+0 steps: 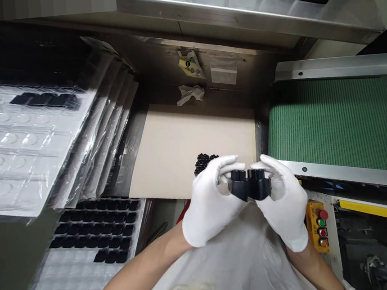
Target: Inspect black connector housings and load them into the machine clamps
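Note:
Both my hands wear white gloves and meet close in front of my body. My left hand [214, 193] grips a glossy black moulded plastic part [238, 187] with short round posts along its top. Pinched in my right hand [282, 191] is a similar black plastic part [261, 186]. The two parts sit side by side, apparently touching at their inner edges. Just beyond my left fingers, a small cluster of black ribbed pieces [202, 163] lies on the beige board [176, 142], partly hidden by the glove.
A green conveyor belt [337, 123] runs at the right, above a yellow button box [317, 226]. Stacked clear plastic trays [56, 170] stand at the left; a lower tray [72, 268] holds several black parts. Crumpled white paper [191, 94] lies behind the board, below a metal shelf [236, 19].

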### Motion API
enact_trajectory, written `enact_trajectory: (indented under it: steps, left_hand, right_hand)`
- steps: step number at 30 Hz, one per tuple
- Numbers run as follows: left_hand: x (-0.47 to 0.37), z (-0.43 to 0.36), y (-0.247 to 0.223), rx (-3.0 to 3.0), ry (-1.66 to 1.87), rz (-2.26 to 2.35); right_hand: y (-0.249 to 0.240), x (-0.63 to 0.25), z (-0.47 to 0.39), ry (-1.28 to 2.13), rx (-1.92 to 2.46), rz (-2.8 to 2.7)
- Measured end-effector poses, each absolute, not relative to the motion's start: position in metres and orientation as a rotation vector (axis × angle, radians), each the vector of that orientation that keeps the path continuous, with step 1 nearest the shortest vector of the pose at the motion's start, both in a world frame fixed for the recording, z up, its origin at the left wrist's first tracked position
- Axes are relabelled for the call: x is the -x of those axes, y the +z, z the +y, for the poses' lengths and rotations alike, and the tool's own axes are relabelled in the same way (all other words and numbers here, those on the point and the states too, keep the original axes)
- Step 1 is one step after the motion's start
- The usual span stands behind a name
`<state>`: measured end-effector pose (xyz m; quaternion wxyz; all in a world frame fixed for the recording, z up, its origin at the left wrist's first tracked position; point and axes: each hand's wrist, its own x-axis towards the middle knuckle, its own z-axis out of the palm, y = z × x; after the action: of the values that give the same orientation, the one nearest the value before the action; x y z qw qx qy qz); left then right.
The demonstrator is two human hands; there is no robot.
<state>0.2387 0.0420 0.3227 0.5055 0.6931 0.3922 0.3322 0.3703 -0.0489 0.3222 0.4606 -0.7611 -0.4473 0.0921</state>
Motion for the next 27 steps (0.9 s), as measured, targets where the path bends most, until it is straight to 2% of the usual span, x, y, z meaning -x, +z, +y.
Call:
enact_trajectory:
  steps: [3,10,19,27]
  left_hand:
    - [-0.231,0.045,0.311,-1.5,0.744,1.028]
    - [-0.218,0.048,0.301,-1.568,0.786,1.096]
    - [-0.193,0.073,0.269,-0.549,0.552,0.907]
    - [-0.164,0.076,0.257,-0.303,0.476,0.971]
  right_hand:
    - [0.314,-0.373,-0.05,0.431,1.819,-0.932]
    - [0.3,-0.369,-0.046,0.684,1.703,-0.798]
    - [0.247,-0.375,-0.033,1.069,1.581,-0.482]
    - [0.202,-0.37,-0.021,1.149,1.61,-0.456]
